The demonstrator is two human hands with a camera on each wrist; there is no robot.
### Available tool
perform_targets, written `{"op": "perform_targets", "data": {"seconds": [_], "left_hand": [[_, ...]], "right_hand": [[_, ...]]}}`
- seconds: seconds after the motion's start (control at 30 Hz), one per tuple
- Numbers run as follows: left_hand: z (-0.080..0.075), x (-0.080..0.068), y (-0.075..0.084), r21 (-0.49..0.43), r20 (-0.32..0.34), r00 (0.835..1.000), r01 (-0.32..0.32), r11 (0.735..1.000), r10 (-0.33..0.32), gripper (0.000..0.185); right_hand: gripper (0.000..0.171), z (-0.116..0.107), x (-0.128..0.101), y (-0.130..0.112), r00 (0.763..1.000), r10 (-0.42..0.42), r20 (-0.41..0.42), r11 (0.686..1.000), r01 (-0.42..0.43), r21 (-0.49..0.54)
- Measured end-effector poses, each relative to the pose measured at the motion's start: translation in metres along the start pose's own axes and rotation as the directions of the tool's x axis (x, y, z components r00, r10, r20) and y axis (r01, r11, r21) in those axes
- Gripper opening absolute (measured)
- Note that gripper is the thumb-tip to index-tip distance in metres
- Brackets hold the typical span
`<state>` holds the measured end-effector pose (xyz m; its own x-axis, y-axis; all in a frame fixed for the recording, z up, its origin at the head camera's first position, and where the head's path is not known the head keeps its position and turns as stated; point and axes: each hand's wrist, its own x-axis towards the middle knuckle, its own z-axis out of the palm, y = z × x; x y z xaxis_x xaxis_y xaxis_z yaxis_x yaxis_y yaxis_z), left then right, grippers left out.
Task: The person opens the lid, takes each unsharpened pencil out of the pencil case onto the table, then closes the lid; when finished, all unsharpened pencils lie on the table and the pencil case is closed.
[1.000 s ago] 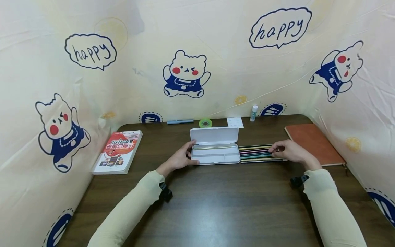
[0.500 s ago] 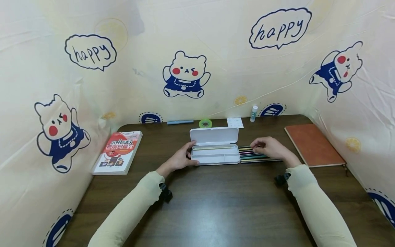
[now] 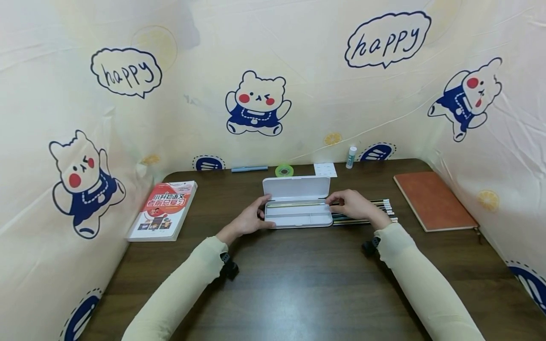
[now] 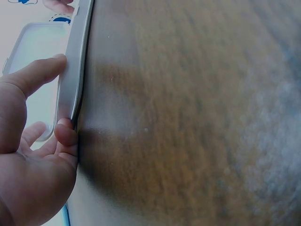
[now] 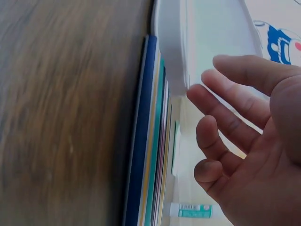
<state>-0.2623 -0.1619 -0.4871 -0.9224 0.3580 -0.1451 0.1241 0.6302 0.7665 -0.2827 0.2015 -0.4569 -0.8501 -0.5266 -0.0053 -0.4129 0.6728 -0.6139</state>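
Note:
An open white pencil case point(image 3: 290, 220) lies mid-desk, its lid point(image 3: 296, 188) raised at the back. Yellowish pencils point(image 3: 294, 204) lie along its rear compartment. My left hand point(image 3: 245, 219) grips the case's left end, and its thumb point(image 4: 44, 68) lies at the front edge in the left wrist view. To the right of the case, several pencils point(image 3: 351, 221) with white tips lie side by side. Over them, at the case's right end, is my right hand point(image 3: 355, 204). The right wrist view shows its fingers point(image 5: 230, 122) loosely bent, with nothing visible between them, beside dark blue, yellow and teal pencils.
A red and white book point(image 3: 164, 208) lies at the left and a brown notebook point(image 3: 432, 199) at the right. Along the back edge are a blue pen point(image 3: 249, 168), green tape roll point(image 3: 284, 170), white paper point(image 3: 325, 169) and glue stick point(image 3: 351, 157).
My right hand has moved left along the pencils to the case's right end, uncovering their white tips. The left hand and the case have stayed in place.

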Motion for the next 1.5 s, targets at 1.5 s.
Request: {"op": "perform_targets", "data": {"seconds": [1.5], "left_hand": [[-0.001, -0.002, 0.000, -0.012, 0.005, 1.000, 0.011, 1.000, -0.011, 0.091]], "right_hand": [[0.011, 0.023, 0.026, -0.018, 0.991, 0.020, 0.132, 0.989, -0.001, -0.145]]}}
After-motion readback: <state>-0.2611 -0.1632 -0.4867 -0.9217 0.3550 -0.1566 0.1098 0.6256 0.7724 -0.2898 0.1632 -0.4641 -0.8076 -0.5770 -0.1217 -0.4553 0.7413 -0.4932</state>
